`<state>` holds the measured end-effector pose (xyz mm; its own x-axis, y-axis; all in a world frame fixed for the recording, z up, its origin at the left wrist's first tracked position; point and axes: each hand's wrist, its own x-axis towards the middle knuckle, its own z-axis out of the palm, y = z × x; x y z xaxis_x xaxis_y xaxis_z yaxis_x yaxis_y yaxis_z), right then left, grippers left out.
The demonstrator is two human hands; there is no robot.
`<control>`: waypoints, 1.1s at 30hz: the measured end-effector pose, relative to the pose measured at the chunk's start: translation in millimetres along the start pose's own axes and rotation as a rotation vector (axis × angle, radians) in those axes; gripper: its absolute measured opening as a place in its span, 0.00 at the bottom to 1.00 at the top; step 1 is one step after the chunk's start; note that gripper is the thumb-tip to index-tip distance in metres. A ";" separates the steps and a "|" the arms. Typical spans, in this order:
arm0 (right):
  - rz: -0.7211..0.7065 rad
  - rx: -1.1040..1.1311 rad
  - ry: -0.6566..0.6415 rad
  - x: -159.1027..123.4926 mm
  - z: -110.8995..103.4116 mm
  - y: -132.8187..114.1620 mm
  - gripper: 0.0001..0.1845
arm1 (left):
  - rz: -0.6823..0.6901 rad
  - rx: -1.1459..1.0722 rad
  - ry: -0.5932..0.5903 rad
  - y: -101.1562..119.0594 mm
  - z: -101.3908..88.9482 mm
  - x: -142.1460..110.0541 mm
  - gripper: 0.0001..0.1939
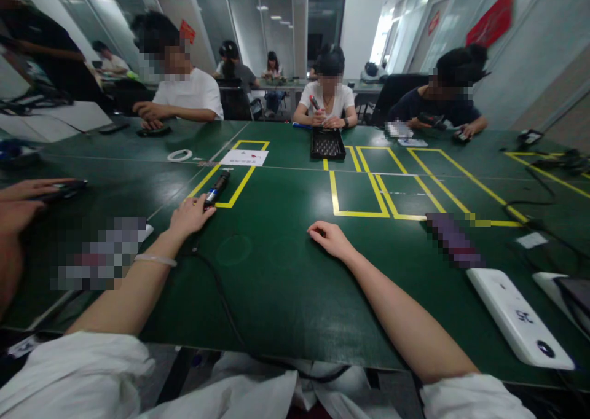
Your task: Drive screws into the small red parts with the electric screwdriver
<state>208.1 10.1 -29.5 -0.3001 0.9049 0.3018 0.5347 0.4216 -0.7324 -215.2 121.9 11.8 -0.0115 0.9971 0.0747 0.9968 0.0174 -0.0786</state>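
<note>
My left hand (190, 215) reaches forward over the green table, its fingertips at the near end of a dark cylindrical tool (216, 188) with a blue band. The fingers look closed around that end. The tool lies slanted inside a yellow-taped rectangle (242, 187), below a white printed card (244, 157). On the bare tabletop right of centre, my right hand (332, 238) rests on its side with the fingers curled and nothing visible in them.
A phone (454, 239) and a white device marked 25 (519, 317) lie to the right. A black cable (221, 290) crosses the table near me. Opposite, a person works over a black tray (327, 144). At left, another person's hand (32, 188) rests on a dark object.
</note>
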 end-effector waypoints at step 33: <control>0.026 0.085 -0.010 -1.2 1.9 2.2 0.11 | 0.544 -0.812 0.019 181.8 -68.7 -65.0 0.20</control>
<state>208.1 9.9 -32.6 -0.2947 0.9148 0.2762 0.4737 0.3909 -0.7892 -27.7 55.2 61.0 0.4600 0.8527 0.2475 0.6175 -0.5075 0.6009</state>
